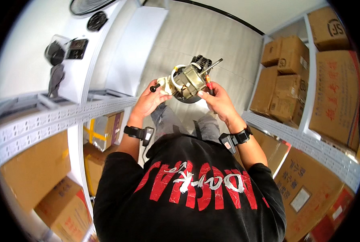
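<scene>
Between my hands, in front of my body, is a fan motor [189,80] with a dull metal casing, a white wire looped over it and a long metal shaft [212,67] pointing up to the right. My left hand [149,101] grips its left end, at a cream plastic part [164,85] with a black knob [154,87] sticking out. On the other side, my right hand [219,101] holds the motor, thumb against the casing. Beside those fingers is a slim red and yellow piece [209,82]; I cannot tell whether it is a tool or wiring.
A white table [73,76] on the left bears a black tray, a dark grey cloth and round black parts. Metal shelving [99,105] runs below it. To the right, a rack holds several cardboard boxes [287,92]. More boxes [309,193] stand low on both sides.
</scene>
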The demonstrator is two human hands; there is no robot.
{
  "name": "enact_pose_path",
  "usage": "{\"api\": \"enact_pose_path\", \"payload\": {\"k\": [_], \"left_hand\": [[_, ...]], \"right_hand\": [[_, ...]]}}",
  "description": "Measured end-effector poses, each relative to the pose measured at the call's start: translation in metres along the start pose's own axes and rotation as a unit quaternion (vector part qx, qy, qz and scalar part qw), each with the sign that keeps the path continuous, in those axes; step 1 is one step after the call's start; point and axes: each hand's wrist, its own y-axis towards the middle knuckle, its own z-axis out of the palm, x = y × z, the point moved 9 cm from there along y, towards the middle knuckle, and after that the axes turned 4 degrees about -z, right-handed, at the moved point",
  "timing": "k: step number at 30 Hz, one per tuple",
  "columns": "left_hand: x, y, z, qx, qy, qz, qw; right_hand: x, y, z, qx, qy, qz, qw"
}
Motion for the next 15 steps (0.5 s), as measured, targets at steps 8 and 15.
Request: {"api": "enact_pose_path", "payload": {"k": [8, 15], "left_hand": [[0.031, -0.017, 0.0, -0.033, -0.053, 0.063, 0.996], [0.003, -0.016, 0.013, -0.004, 0.102, 0.011, 0.995]], "right_hand": [[-0.002, -0.014, 0.007, -0.018, 0.0, -0.044, 0.999], [-0.013, -0.026, 0.004, -0.073, -0.008, -0.089, 0.993]]}}
